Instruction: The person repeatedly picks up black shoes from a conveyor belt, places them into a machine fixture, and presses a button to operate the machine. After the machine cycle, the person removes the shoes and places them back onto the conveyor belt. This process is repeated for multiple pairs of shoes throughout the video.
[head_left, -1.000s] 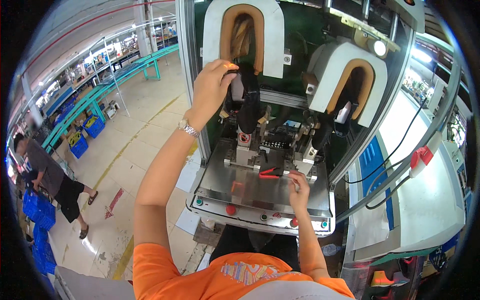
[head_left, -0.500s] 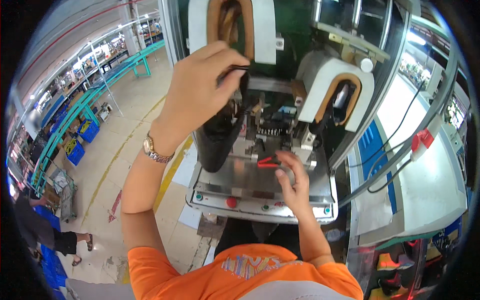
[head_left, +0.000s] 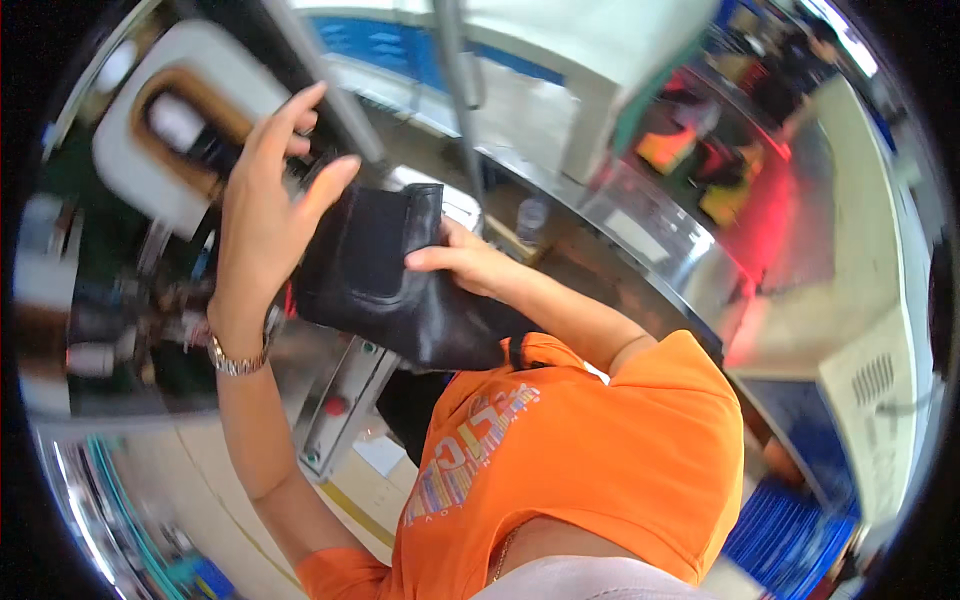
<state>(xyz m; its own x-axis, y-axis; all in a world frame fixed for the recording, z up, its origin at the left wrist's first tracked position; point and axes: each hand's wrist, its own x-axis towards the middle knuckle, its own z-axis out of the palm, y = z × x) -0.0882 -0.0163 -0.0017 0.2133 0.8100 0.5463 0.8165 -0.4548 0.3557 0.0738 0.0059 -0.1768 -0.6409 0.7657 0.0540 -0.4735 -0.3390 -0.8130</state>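
Note:
A black leather ankle boot (head_left: 400,300) with a dark elastic side panel is held in front of my chest. Its opening faces up and its toe end reaches down toward my shirt. My right hand (head_left: 470,258) grips the boot near its upper edge, thumb lying across the leather and the other fingers hidden behind. Beside the boot's other edge, my left hand (head_left: 265,190) has its thumb and fingers spread apart. A wristwatch (head_left: 240,362) is on my left wrist. Behind that wrist, a small bit of red shows, too covered to name.
Left stands the machine, with a white padded arch form (head_left: 130,150) and a front panel (head_left: 335,405) with buttons. To the right is a metal-edged work surface (head_left: 650,235) under red light, with colourful shoes (head_left: 665,150). A person (head_left: 800,75) is at the far right.
The view has swung to the right, away from the machine. The boot, earlier hanging from my left hand, is now gripped by my right hand, and my left fingers have spread.

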